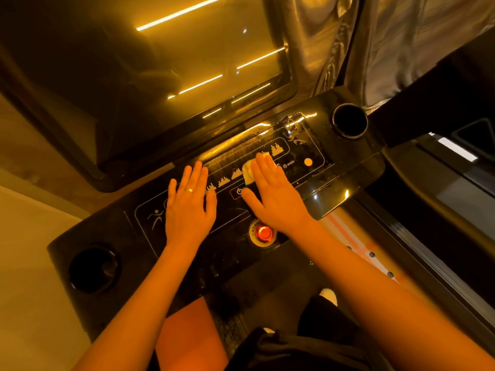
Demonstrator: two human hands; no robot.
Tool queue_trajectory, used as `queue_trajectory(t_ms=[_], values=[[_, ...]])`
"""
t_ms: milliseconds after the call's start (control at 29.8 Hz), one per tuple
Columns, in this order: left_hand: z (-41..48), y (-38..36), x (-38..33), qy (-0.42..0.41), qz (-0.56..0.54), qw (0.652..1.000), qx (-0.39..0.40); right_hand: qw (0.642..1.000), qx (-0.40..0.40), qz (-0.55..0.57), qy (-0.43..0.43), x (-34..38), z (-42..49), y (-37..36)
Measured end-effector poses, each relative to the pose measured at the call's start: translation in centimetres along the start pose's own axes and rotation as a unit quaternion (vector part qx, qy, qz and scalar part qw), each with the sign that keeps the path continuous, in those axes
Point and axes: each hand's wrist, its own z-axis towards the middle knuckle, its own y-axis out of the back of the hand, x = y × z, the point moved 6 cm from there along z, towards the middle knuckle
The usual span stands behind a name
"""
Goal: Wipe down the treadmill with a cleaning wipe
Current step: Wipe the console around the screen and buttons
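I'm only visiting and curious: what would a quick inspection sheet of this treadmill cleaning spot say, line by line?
Surface: glossy black console, control markings lit.
Job's things: white wipe lying on the console, mostly covered by the right hand's fingers.
Clutter: nothing seen.
Hands: left hand flat on the console, fingers straight, ring on one finger; right hand flat, pressing the wipe down.
Cables: nothing seen.
Surroundings: dark screen reflecting light strips; red emergency button near the right wrist; right cup holder; left cup holder; grey curtain behind.
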Motion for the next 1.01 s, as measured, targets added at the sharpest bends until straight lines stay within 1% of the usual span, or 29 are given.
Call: queue_trajectory(t_ms=[168, 269, 403, 537, 604, 806, 906, 1007], values=[[0.5, 0.4, -0.4, 0.003, -0.04, 0.999, 0.007, 1.0, -0.026, 0.017, 0.002, 0.1, 6.1, 1.2], [2.0, -0.2, -2.1, 0.009, -0.027, 0.999, 0.016, 0.999, -0.031, 0.02, 0.006, -0.1, 7.3, 1.4], [2.4, -0.8, -3.0, 0.024, 0.011, 1.0, 0.007, 0.999, -0.018, 0.03, 0.026, -1.1, 3.2, 1.4], [2.4, -0.8, -3.1, 0.031, 0.018, 0.999, 0.006, 1.0, 0.013, 0.021, 0.008, -2.3, -2.2, 0.5], [2.4, -0.7, -3.1, 0.035, 0.018, 0.999, 0.002, 1.0, 0.015, 0.013, 0.003, -2.4, -1.6, 0.2], [2.2, -0.7, -3.0, 0.035, 0.003, 0.999, -0.021, 1.0, -0.008, 0.012, 0.023, -1.5, 5.5, 1.6], [2.1, -0.7, -2.9, 0.039, -0.002, 0.999, -0.031, 0.999, 0.002, 0.016, 0.031, -1.7, 3.6, 1.1], [2.1, -0.7, -3.0, 0.044, -0.012, 0.998, -0.038, 0.999, 0.024, 0.01, 0.034, -2.8, -2.0, 0.3]])
